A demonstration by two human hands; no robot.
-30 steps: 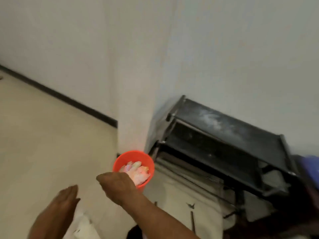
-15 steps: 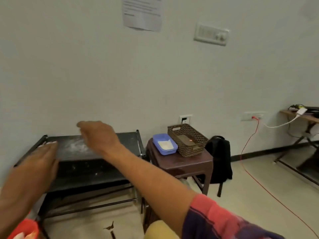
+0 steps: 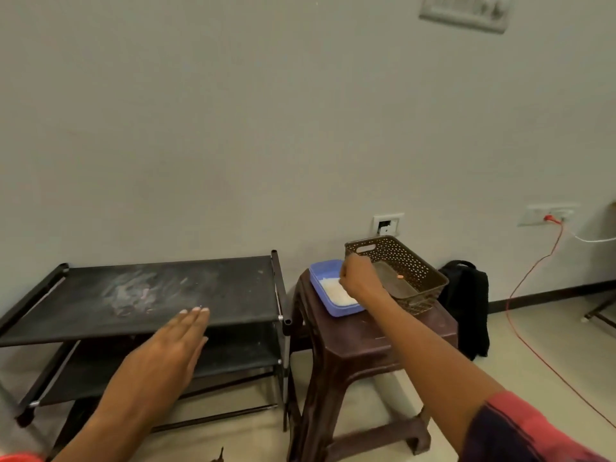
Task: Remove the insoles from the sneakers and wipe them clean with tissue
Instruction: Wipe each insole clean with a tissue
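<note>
A blue tray (image 3: 319,269) holding white tissue (image 3: 333,291) sits on a dark brown plastic stool (image 3: 366,341). My right hand (image 3: 358,278) reaches over the tray with its fingers curled down onto the tissue; the back of the hand hides the fingertips, so a grip does not show. My left hand (image 3: 166,355) hovers flat with fingers spread in front of the black shoe rack (image 3: 233,288) and holds nothing. No sneakers or insoles are in view.
A brown perforated basket (image 3: 416,265) stands on the stool behind the tray. A black backpack (image 3: 466,305) leans on the wall to the right. A red cable (image 3: 520,288) runs from a wall socket across the floor. An orange bin's rim (image 3: 16,457) shows at bottom left.
My view has swung right from the orange bin to the rack and stool. My right hand has moved from above the rack over to the tissue tray.
</note>
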